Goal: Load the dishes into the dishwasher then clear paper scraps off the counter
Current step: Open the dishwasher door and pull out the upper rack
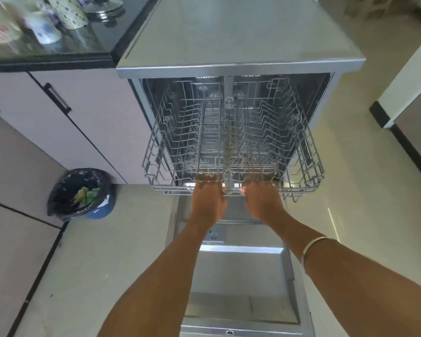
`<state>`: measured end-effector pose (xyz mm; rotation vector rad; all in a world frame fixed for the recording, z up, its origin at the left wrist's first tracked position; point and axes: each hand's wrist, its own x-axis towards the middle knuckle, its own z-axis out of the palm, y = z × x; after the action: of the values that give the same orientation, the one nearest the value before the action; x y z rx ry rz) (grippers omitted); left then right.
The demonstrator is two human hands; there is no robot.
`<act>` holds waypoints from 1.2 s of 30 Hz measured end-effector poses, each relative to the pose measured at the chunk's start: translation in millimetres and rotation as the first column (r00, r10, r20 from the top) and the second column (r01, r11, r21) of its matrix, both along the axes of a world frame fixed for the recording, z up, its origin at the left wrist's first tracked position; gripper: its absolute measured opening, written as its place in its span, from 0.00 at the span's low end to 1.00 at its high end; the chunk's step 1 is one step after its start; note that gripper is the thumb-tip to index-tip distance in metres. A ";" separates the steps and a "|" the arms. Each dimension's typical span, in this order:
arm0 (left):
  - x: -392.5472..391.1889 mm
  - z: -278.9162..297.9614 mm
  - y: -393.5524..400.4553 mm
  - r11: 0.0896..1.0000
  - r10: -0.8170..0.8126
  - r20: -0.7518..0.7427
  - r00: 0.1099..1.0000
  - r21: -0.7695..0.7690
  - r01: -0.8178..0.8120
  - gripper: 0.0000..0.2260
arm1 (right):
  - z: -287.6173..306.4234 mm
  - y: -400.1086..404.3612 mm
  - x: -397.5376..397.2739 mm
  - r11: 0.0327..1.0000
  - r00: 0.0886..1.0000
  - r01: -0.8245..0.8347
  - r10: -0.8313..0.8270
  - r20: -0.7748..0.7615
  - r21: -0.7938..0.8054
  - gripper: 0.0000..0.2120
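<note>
The steel dishwasher [241, 66] stands open with its door [238, 283] folded down flat below me. Its upper wire rack [309, 166] is pulled out and holds no dishes. My left hand [208, 203] and my right hand [261, 203] both grip the rack's front rail, side by side at its middle, fingers curled over the wire. On the dark counter [100, 42] at the upper left stand blurred dishes: a spotted bowl [71, 13], a white mug with blue print [45, 30] and a shiny steel piece [107, 7].
A blue bin lined with a black bag [80, 194] holding some rubbish sits on the floor left of the dishwasher. Pale cabinet doors with black handles [57, 98] run along the left. A wall corner with black skirting [399, 125] stands to the right.
</note>
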<state>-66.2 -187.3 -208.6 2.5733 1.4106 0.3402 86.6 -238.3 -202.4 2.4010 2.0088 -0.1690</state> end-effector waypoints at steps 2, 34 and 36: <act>-7.7 -2.6 -13.2 1.000 -0.009 0.018 1.000 -0.008 0.009 0.06 | 0.5 -15.1 -7.9 1.000 1.000 -0.004 0.004 0.011 0.014 0.12; -77.3 -15.6 -161.3 0.983 0.021 0.030 0.999 -0.181 -0.015 0.07 | 22.2 -169.9 -81.2 0.991 0.955 0.131 -0.124 -0.269 0.010 0.11; -77.7 -16.3 -161.3 0.983 0.027 0.038 0.999 -0.184 -0.020 0.08 | 19.7 -170.0 -81.6 0.991 0.957 0.132 -0.125 -0.262 0.012 0.10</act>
<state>-143.9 -348.6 -225.0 2.3910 1.3898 0.2514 5.0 -408.3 -182.7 2.6519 1.9595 -0.4847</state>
